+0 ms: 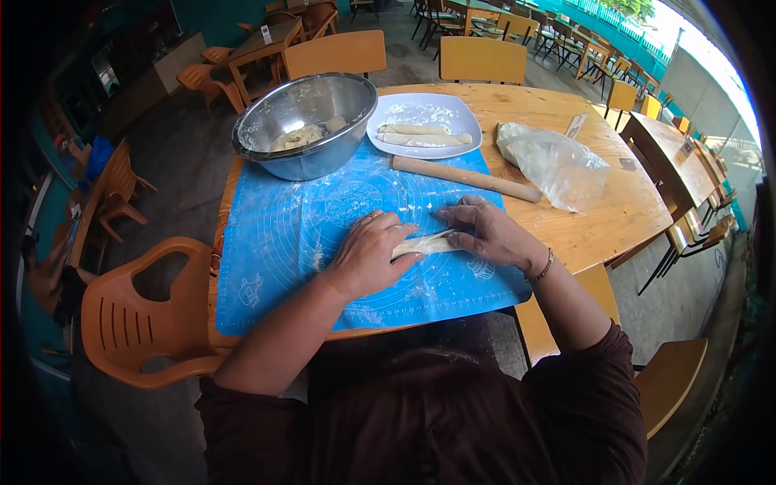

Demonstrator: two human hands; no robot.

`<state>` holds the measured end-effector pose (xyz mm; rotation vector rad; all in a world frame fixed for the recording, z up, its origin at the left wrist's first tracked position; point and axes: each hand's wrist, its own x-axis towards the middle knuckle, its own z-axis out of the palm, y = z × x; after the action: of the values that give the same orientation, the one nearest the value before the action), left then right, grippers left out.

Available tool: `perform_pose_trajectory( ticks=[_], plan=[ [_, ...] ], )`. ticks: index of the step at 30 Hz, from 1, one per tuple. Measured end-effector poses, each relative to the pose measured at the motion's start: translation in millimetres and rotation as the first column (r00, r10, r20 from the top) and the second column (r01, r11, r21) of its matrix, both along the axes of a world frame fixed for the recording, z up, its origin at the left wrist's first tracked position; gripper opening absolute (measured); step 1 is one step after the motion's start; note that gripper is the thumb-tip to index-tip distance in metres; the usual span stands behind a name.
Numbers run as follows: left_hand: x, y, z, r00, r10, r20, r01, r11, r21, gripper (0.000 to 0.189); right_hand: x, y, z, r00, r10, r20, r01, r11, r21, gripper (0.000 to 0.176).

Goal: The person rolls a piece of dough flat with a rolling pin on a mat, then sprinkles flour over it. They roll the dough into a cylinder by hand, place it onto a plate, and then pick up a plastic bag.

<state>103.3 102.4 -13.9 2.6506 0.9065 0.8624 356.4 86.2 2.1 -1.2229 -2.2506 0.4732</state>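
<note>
A pale, floury dough roll (430,243) lies on the blue baking mat (267,234), with a hand at each end. My left hand (374,252) closes over its left end, thumb along the near side and fingers on the far side. At the other end, my right hand (491,234) grips the dough between a thumb in front and bent fingers behind. Both palms hide parts of the roll. Beyond the hands, a wooden rolling pin (465,178) rests across the mat's far right edge. Flour is scattered over the mat.
A large metal bowl (311,166) holding dough stands at the back left. Beside it, a white plate (465,121) carries two dough rolls. A plastic bag of flour (550,158) sits on the wooden table (622,206) at right. An orange chair (153,315) stands left.
</note>
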Motion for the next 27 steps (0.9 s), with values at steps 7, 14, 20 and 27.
perform_pose_trajectory(
  ticks=[7,14,20,27],
  plan=[
    [4,1,0,0.997,-0.040,0.060,0.040,0.999,0.007,0.025,-2,-8,2,1.000,0.008,0.022,-0.007,0.997,-0.083,0.016],
    [5,-1,-4,0.997,-0.024,0.070,0.017,0.996,0.093,0.021,-18,-44,-6,0.983,-0.063,0.172,-0.015,0.907,0.421,0.021],
    [1,-3,0,0.997,-0.076,-0.003,0.076,0.988,0.133,0.023,-13,-48,-14,0.978,-0.051,0.204,-0.045,0.896,0.442,0.018],
    [-7,-5,4,0.994,-0.097,-0.052,0.103,0.987,0.124,0.026,-7,-45,-7,0.989,-0.019,0.148,-0.041,0.919,0.392,0.020]
  ],
)
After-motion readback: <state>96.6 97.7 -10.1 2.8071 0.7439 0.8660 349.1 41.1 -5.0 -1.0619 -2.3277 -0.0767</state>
